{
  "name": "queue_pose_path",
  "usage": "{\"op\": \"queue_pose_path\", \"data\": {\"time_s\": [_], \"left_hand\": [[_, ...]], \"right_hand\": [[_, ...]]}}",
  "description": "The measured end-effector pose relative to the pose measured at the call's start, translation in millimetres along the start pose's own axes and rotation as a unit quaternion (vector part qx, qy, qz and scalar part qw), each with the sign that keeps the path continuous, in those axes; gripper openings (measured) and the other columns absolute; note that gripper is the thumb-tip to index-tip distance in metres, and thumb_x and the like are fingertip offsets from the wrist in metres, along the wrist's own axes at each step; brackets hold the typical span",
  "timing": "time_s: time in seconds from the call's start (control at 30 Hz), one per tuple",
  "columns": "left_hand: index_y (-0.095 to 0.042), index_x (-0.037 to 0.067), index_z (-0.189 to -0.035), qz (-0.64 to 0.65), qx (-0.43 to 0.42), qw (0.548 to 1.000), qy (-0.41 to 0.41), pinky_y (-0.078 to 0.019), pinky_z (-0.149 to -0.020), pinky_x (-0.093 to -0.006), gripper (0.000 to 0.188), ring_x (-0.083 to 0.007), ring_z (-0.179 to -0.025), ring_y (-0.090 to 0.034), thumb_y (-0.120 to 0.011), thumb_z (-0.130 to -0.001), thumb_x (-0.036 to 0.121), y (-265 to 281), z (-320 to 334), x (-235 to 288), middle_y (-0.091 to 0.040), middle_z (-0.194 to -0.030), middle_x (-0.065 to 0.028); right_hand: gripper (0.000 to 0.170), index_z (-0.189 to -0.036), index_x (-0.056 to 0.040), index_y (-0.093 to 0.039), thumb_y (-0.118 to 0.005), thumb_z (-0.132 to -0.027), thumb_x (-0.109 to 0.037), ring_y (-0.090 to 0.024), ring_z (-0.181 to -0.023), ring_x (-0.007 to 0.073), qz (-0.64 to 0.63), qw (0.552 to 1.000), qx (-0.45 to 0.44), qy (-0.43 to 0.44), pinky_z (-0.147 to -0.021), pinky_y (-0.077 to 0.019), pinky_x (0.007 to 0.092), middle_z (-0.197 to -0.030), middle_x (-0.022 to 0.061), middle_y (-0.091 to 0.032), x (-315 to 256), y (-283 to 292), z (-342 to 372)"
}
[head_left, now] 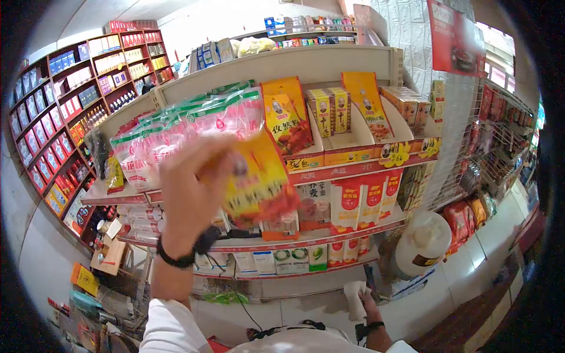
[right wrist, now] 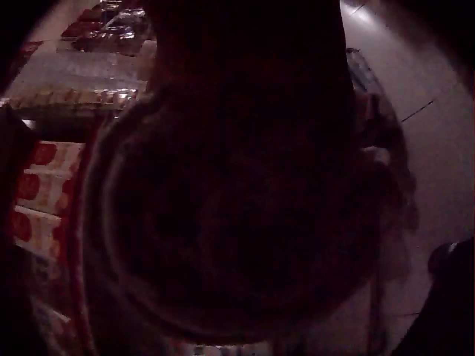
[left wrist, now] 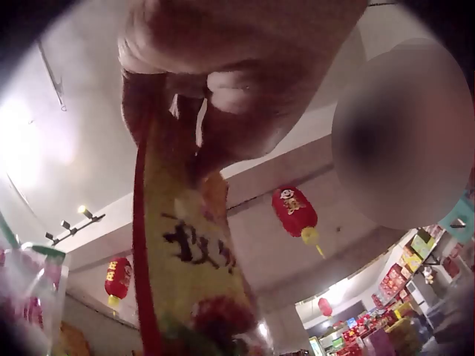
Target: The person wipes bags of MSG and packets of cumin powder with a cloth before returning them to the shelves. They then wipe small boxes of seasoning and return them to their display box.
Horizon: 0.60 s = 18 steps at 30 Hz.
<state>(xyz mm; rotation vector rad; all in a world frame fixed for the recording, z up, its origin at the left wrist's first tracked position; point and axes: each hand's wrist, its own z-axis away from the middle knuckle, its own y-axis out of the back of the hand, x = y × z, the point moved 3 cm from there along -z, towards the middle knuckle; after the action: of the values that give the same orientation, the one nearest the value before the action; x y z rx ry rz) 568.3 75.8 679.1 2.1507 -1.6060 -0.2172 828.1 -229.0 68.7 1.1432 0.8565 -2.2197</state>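
Note:
My left hand (head_left: 197, 170) pinches a yellow-and-orange seasoning packet (head_left: 259, 182) by its upper part, in front of the shelf. From below, the left wrist view shows the same packet hanging under the fingers and thumb (left wrist: 230, 89). Low beside the body, my right hand (head_left: 369, 306) holds a white, crumpled cloth-like thing (head_left: 355, 300). The right wrist view is very dark, and the fingers are lost in shadow there. Closest to the left hand on the top shelf are pink-and-white bags with green tops (head_left: 220, 112) and a standing orange seasoning packet (head_left: 287, 117).
Small yellow boxes (head_left: 329, 112) and another orange packet (head_left: 366, 103) stand in trays. Red-and-white bags (head_left: 360, 203) fill a lower shelf (head_left: 318, 238). A white tub (head_left: 424, 244) stands right of the shelf end, near a wire rack (head_left: 459, 141).

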Motion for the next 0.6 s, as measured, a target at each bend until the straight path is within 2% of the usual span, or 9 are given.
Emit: {"op": "queue_pose_path", "data": {"time_s": [0.13, 0.2, 0.23, 0.3, 0.33, 0.37, 0.43, 0.53, 0.6], "left_hand": [[-0.076, 0.008, -0.103, 0.047, -0.115, 0.992, 0.003, -0.056, -0.069, -0.0357, 0.018, -0.0263, -0.076, -0.072, -0.073, -0.085, 0.004, -29, 53, 18, -0.073, -0.087, -0.0099], [-0.076, 0.007, -0.102, 0.057, -0.129, 0.99, 0.004, -0.0557, -0.066, -0.035, 0.017, -0.0245, -0.076, -0.073, -0.074, -0.086, 0.004, -48, 72, 22, -0.073, -0.085, -0.0103], [-0.076, 0.006, -0.103, 0.092, -0.143, 0.985, 0.012, -0.0562, -0.067, -0.0348, 0.016, -0.0254, -0.076, -0.073, -0.074, -0.087, 0.005, -59, 81, 25, -0.073, -0.085, -0.0107], [-0.075, 0.005, -0.103, 0.126, -0.155, 0.98, 0.023, -0.0568, -0.067, -0.0345, 0.015, -0.0263, -0.075, -0.073, -0.074, -0.088, 0.005, -77, 90, 31, -0.072, -0.086, -0.011], [-0.074, 0.004, -0.103, 0.158, -0.158, 0.974, 0.031, -0.0571, -0.067, -0.0339, 0.014, -0.0265, -0.075, -0.073, -0.073, -0.089, 0.005, -84, 92, 35, -0.072, -0.088, -0.0116], [-0.073, 0.003, -0.103, 0.189, -0.16, 0.968, 0.038, -0.0575, -0.067, -0.0334, 0.014, -0.0266, -0.075, -0.073, -0.073, -0.09, 0.005, -91, 94, 38, -0.072, -0.089, -0.0121], [-0.071, 0.002, -0.104, 0.213, -0.15, 0.964, 0.048, -0.0577, -0.066, -0.0323, 0.013, -0.0275, -0.075, -0.073, -0.072, -0.091, 0.003, -100, 90, 41, -0.072, -0.093, -0.013], [-0.07, 0.003, -0.106, 0.232, -0.15, 0.961, 0.029, -0.0577, -0.065, -0.0345, 0.014, -0.029, -0.074, -0.073, -0.071, -0.092, 0.005, -106, 80, 42, -0.073, -0.095, -0.0132], [-0.068, 0.003, -0.114, 0.22, -0.261, 0.94, -0.003, -0.0589, -0.076, -0.0387, 0.022, -0.0324, -0.088, -0.073, -0.071, -0.093, 0.011, -114, 73, 44, -0.073, -0.105, -0.0157]], "right_hand": [[0.067, -0.15, 0.0001, -0.046, -0.066, -0.093, -0.028, -0.07, -0.096, 0.0241, -0.086, 0.995, -0.049, 0.015, -0.076, -0.0564, 0.0348, -0.114, 0.0189, -0.072, -100, -82, 10], [0.069, -0.155, -0.0029, -0.04, -0.065, -0.093, -0.022, -0.069, -0.094, 0.0196, -0.112, 0.943, -0.305, 0.075, -0.076, -0.057, 0.0319, -0.113, 0.0135, -0.072, -162, -141, 39], [0.069, -0.155, -0.0029, -0.04, -0.065, -0.093, -0.022, -0.069, -0.094, 0.0196, -0.111, 0.942, -0.307, 0.073, -0.076, -0.057, 0.0319, -0.113, 0.0135, -0.072, -141, -139, 20], [0.069, -0.154, -0.0039, -0.042, -0.065, -0.091, -0.02, -0.07, -0.092, 0.0202, -0.046, 0.968, -0.209, 0.132, -0.076, -0.0587, 0.0313, -0.112, 0.0146, -0.072, -89, -126, -34], [0.069, -0.154, -0.0039, -0.042, -0.065, -0.091, -0.02, -0.07, -0.092, 0.0202, -0.044, 0.968, -0.21, 0.13, -0.076, -0.0587, 0.0313, -0.112, 0.0146, -0.072, -104, -138, -22], [0.067, -0.152, -0.0041, -0.044, -0.066, -0.091, -0.021, -0.071, -0.091, 0.0216, -0.065, 0.968, -0.208, 0.126, -0.076, -0.0594, 0.0332, -0.112, 0.0149, -0.072, -168, -190, -17], [0.063, -0.148, -0.0044, -0.047, -0.067, -0.09, -0.022, -0.072, -0.091, 0.0245, -0.107, 0.965, -0.206, 0.12, -0.076, -0.061, 0.0369, -0.113, 0.0156, -0.071, -151, -173, 26], [0.06, -0.144, -0.0047, -0.05, -0.067, -0.09, -0.024, -0.073, -0.09, 0.0273, -0.15, 0.961, -0.206, 0.111, -0.076, -0.0625, 0.0406, -0.113, 0.0162, -0.071, -195, -205, 56], [0.058, -0.139, -0.005, -0.053, -0.069, -0.089, -0.03, -0.073, -0.091, 0.029, -0.201, 0.952, -0.205, 0.103, -0.073, -0.0628, 0.0431, -0.116, 0.0147, -0.07, -195, -203, 58]]}}
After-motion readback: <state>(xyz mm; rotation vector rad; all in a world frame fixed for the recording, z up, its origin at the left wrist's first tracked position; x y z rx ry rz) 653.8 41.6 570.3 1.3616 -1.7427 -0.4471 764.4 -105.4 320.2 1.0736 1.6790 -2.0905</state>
